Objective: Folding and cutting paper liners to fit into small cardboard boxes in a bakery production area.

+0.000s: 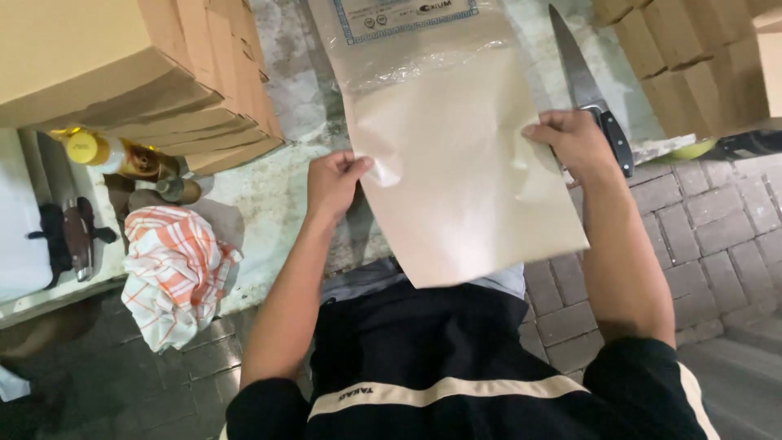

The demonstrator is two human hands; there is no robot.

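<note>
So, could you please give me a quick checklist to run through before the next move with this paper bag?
1. Left hand pinches the edge of the paper bag: ok.
2. Right hand grips the other edge: ok.
3. Bag held flat, uncreased: ok.
4. Knife lies clear of the fingers: not ok, right beside the right hand.
5. Bag's clear top end sealed: cannot tell.
6. Checked cloth clear of the bag: ok.
</note>
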